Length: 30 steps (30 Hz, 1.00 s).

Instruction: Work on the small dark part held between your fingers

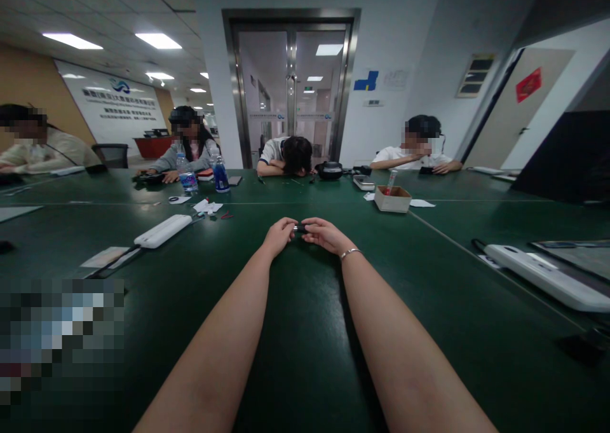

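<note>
Both my arms reach forward over a dark green table (pixel 305 331). Between my fingertips is a small dark piece with a silver end (pixel 299 228), too small to name for certain. My left hand (pixel 280 237) pinches its silver end. On the other side, my right hand (pixel 328 234), with a bracelet (pixel 351 253) at the wrist, grips the dark end. My fingers hide part of the piece.
White power strips (pixel 164 231) lie to the left and right (pixel 543 275). Further off stand a small box (pixel 393 199), a blue bottle (pixel 220 173), a water bottle (pixel 187 175) and paper scraps (pixel 208 207). Several people sit along the far side, one (pixel 296 156) head down.
</note>
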Each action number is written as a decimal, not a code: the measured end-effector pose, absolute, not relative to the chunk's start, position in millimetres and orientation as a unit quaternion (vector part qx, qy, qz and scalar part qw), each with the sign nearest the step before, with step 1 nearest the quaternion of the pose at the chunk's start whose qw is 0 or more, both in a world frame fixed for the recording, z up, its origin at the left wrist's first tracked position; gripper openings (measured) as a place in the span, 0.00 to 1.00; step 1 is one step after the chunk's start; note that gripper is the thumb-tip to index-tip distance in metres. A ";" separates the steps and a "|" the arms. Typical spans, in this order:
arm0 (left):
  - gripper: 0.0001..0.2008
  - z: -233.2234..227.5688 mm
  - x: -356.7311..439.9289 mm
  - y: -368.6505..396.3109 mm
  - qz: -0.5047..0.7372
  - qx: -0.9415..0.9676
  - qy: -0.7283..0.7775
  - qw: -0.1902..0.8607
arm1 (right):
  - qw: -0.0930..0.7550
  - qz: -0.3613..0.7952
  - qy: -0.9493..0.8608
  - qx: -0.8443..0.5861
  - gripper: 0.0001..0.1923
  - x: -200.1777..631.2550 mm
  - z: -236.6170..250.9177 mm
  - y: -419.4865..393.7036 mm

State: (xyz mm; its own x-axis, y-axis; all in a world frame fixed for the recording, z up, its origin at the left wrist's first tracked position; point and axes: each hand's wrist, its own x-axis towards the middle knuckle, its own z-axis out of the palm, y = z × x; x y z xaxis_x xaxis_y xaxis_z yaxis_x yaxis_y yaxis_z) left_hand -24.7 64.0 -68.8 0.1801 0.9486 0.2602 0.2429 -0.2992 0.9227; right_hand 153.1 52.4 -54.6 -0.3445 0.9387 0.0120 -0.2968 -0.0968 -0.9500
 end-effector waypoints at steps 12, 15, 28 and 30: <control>0.12 -66.2 -22.5 61.6 0.456 0.648 0.434 0.428 | 0.465 0.662 -0.481 -0.338 0.10 152.5 -51.4 49.4; 0.11 -67.3 -21.6 62.8 0.461 0.650 0.436 0.419 | 0.470 0.655 -0.484 -0.340 0.13 151.4 -51.4 49.7; 0.12 -65.0 -26.5 55.8 0.459 0.679 0.515 0.250 | 0.349 0.194 -0.739 -0.542 0.07 111.6 -59.8 44.6; 0.12 -60.4 -29.3 48.1 0.450 0.652 0.541 0.282 | 0.311 0.145 -0.767 -0.543 0.07 107.1 -57.8 37.9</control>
State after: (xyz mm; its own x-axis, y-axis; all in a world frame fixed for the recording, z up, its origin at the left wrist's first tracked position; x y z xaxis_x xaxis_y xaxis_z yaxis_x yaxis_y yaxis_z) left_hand -29.3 48.1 -60.4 0.0086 0.9594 0.2820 0.4512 -0.2554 0.8551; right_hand 107.1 37.9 -57.8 -0.2178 0.9224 0.3189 0.7425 0.3686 -0.5593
